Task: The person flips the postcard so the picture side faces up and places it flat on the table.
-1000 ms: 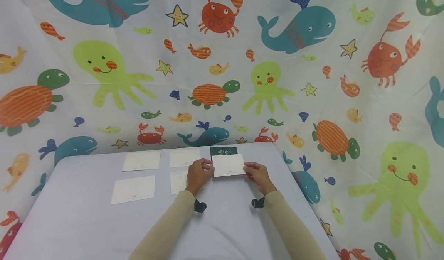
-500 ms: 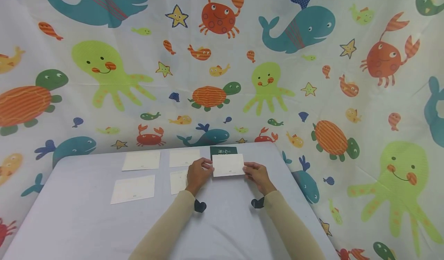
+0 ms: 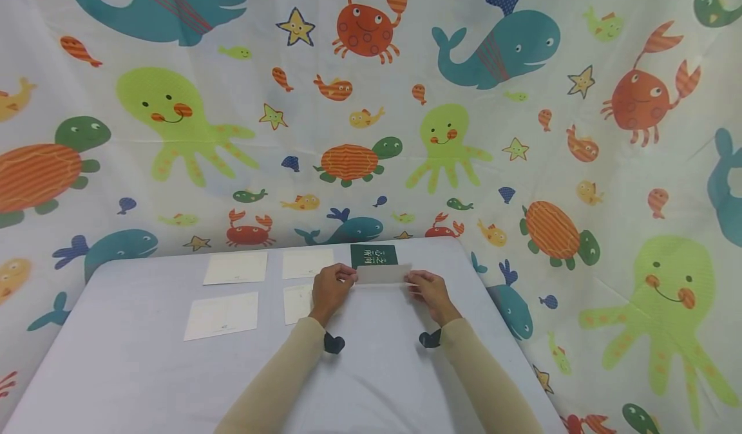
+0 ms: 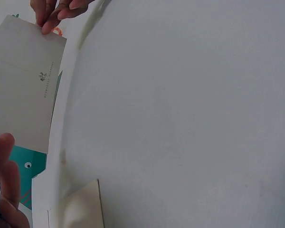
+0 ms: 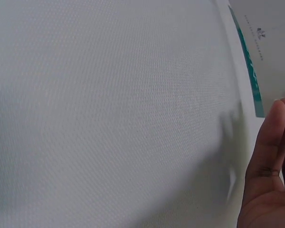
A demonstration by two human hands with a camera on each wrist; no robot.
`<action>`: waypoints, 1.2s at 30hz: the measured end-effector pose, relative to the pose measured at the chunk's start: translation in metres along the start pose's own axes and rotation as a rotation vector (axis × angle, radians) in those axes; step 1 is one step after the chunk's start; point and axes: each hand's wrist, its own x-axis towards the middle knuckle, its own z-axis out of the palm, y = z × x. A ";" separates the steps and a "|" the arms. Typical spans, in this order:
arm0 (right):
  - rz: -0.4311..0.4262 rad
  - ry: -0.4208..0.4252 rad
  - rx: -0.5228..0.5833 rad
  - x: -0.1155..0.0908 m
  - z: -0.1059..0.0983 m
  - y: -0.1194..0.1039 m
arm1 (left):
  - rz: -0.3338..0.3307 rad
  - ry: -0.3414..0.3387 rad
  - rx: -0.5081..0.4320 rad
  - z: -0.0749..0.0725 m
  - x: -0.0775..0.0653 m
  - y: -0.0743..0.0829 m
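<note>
Head view shows the green card (image 3: 379,254) near the far edge of the white-covered tabletop (image 3: 145,369), and just on the near side of it the held card (image 3: 382,275) is tilted, overlapping its lower part in sight; whether the two touch, I cannot tell. To the left of the green card lie four pale cards (image 3: 234,268). The left hand's grip (image 3: 333,292) pinches the left end of the held card, and the right hand's grip (image 3: 432,294) pinches the right end. Left wrist view presents the small dark print (image 4: 43,77) on the held card, with a thin strip of the green card visible behind. Right wrist view shows the green card as a narrow band beside the held card, with the thumb next to it. I judge that the step in hand is tilting or turning the held card over the green one; the next move seems to call for an even hold at both ends.
</note>
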 end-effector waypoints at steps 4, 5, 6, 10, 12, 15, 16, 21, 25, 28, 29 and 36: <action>0.007 -0.014 0.017 0.002 0.000 0.001 | -0.013 -0.015 -0.013 -0.001 -0.001 0.000; 0.009 -0.015 0.020 0.003 0.000 0.001 | -0.013 -0.015 -0.012 -0.001 -0.001 0.000; 0.012 -0.014 0.021 0.004 0.000 0.002 | -0.009 -0.012 -0.010 -0.001 -0.001 0.000; 0.029 -0.013 0.012 0.005 -0.001 0.004 | -0.003 0.003 0.003 -0.002 -0.004 -0.001; 0.027 -0.017 -0.004 0.004 -0.001 0.005 | -0.010 -0.001 0.006 -0.002 -0.005 -0.001; 0.014 -0.030 -0.032 0.002 -0.001 0.006 | -0.014 -0.013 0.013 -0.001 -0.007 -0.002; 0.008 -0.033 -0.035 0.002 -0.001 0.006 | -0.015 -0.017 0.019 -0.001 -0.007 -0.002; -0.017 -0.027 -0.051 -0.001 0.001 0.006 | 0.009 -0.023 0.069 0.000 -0.012 -0.003; -0.027 -0.001 -0.086 -0.003 0.003 0.005 | 0.023 -0.026 0.102 0.001 -0.015 -0.005; -0.026 0.023 -0.126 -0.004 0.004 0.003 | 0.029 -0.029 0.134 0.003 -0.018 -0.006; -0.028 0.029 -0.141 -0.005 0.004 0.003 | 0.033 -0.027 0.146 0.004 -0.018 -0.007; -0.013 0.073 -0.233 -0.006 0.008 0.004 | 0.071 -0.003 0.237 0.009 -0.019 -0.014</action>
